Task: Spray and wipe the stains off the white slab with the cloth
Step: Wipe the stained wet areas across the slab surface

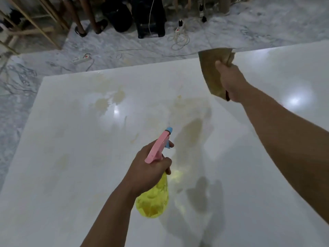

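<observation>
A glossy white slab (74, 157) fills most of the head view. Yellowish-brown stains (110, 98) spread over its far middle, with a darker smear (193, 129) nearer the centre. My left hand (149, 168) grips a yellow spray bottle (153, 200) by its neck, a finger on the trigger. Its pink head with a blue nozzle (168, 131) points away from me at the stains. My right hand (231, 82) holds a tan cloth (211, 68) in the air above the slab's far right part.
Beyond the slab lies a marbled grey floor (124, 45) with power strips (81, 58) and white cables (178, 38). Wooden frames (35, 24), a person's legs in dark sandals (89, 27) and a black stool (151, 18) stand at the back.
</observation>
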